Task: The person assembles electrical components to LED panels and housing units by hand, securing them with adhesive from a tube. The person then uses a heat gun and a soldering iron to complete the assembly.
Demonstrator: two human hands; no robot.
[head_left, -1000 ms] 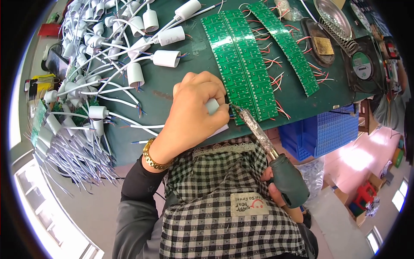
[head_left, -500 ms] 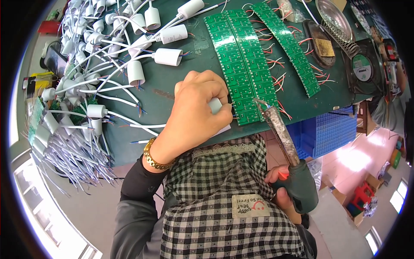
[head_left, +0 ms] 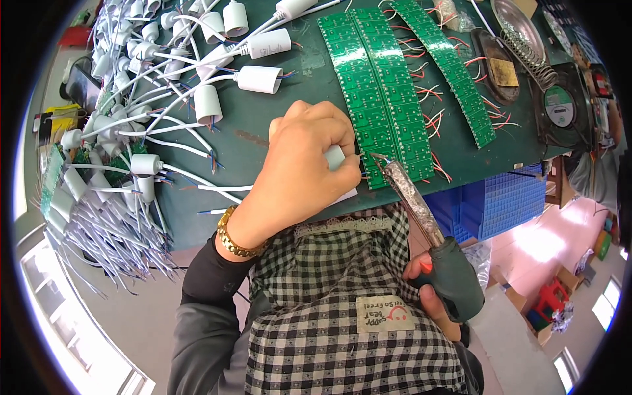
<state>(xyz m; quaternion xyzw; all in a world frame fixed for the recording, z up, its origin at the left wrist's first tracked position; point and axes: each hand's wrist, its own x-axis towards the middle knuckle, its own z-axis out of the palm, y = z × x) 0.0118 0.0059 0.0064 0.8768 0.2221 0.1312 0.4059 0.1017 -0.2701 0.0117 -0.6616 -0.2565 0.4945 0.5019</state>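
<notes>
My left hand (head_left: 299, 161), closed with its fingers curled, grips a white lamp socket (head_left: 335, 158) of which only a part shows between thumb and fingers. Its thumb is by the lower left edge of a green circuit board panel (head_left: 375, 85). In my right hand (head_left: 431, 299), fingers wrapped round the dark handle, is a soldering gun (head_left: 416, 201). The gun's tip points up and left, over the bottom left of the panel, a little right of my left thumb. Whether the tip touches the board I cannot tell. Any wires at the thumb are too small to make out.
White lamp sockets with cables (head_left: 260, 79) crowd the table's left side. Right of the panel lies a narrower green board strip (head_left: 447, 69) with red and white wires. Farther right are a sponge pad (head_left: 503, 72), a coiled spring holder (head_left: 526, 59), a fan (head_left: 559, 108), and blue crates (head_left: 503, 204) below.
The soldering gun's tip has moved left across the panel, closer to my left thumb. My left hand keeps its grip on the lamp socket. The table scene has shifted slightly in view.
</notes>
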